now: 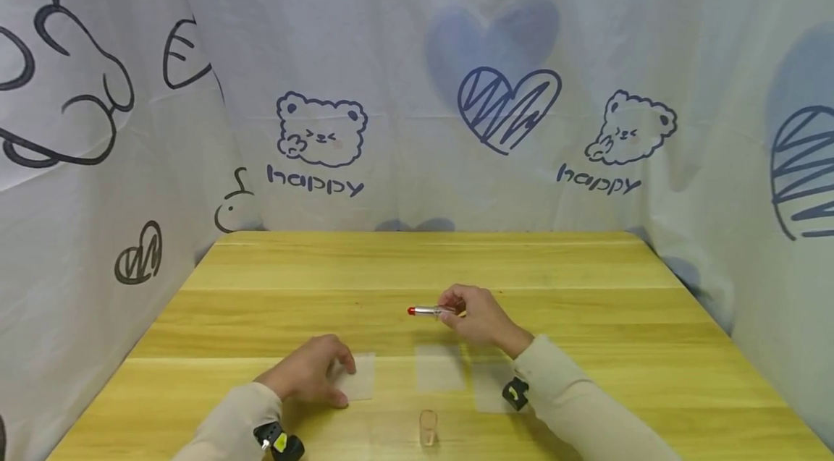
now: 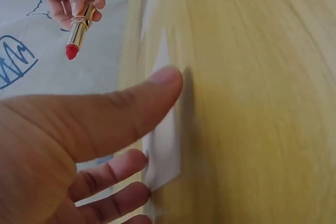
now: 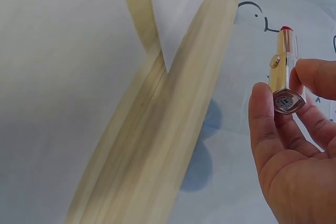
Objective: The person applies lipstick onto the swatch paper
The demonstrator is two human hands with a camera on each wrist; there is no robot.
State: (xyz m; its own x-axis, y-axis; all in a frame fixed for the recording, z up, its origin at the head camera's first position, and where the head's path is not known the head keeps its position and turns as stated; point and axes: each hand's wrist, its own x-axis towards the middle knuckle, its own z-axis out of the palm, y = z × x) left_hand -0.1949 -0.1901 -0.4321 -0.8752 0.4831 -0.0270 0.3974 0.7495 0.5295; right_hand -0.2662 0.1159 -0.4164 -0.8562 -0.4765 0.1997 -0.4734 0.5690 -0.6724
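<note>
My right hand [image 1: 481,318] pinches an uncapped lipstick [image 1: 426,311] by its base, above the table's middle. The red tip points left in the head view. In the right wrist view, the gold and clear case of the lipstick [image 3: 282,72] shows its round base label toward the camera. My left hand [image 1: 311,372] is at the left white paper square [image 1: 362,378], thumb and fingers spread apart, with nothing gripped between them. Part of that square is hidden behind the fingers. In the left wrist view, the fingertips [image 2: 137,160] are right at the paper's edge.
Another thin white square [image 1: 439,368] lies mid-table, and a third square [image 1: 490,390] sits partly under the right forearm. Near the front stands a small clear cap [image 1: 428,429]. A printed cloth [image 1: 397,157] hangs behind the wooden table [image 1: 313,265] and along its sides.
</note>
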